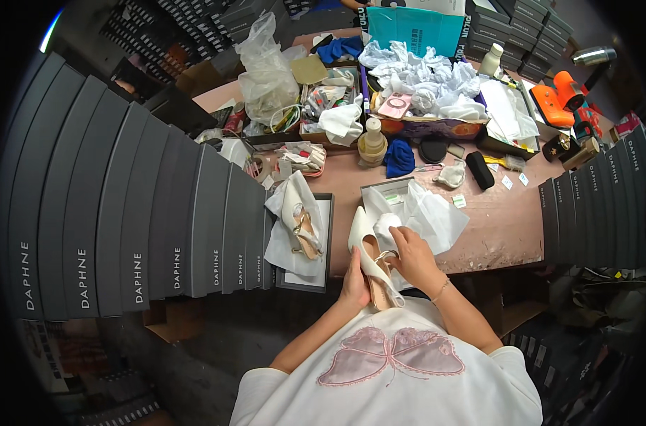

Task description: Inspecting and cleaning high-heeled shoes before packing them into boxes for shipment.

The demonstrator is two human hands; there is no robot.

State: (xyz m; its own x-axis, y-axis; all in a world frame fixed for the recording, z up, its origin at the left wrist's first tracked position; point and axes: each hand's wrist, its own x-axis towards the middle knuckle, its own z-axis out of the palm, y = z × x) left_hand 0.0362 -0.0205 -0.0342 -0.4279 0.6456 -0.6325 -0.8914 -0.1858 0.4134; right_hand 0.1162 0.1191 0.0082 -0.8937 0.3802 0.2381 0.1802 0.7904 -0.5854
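Head view shows the cream shoe [374, 270] held by the left grip [354, 280] at the desk's [504, 241] near edge, toe pointing away, right grip [416, 260] nearer its gold trim [387, 254], closure indeterminable.

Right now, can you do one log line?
left hand: holds cream pointed slingback shoe | right hand: at its gold trim | matching shoe: on white paper over dark-grey cardboard box

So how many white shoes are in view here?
2. One white shoe is in the left hand, the right hand at its strap; another shoe lies in the open box to the left. Stacked boxes could hide more.
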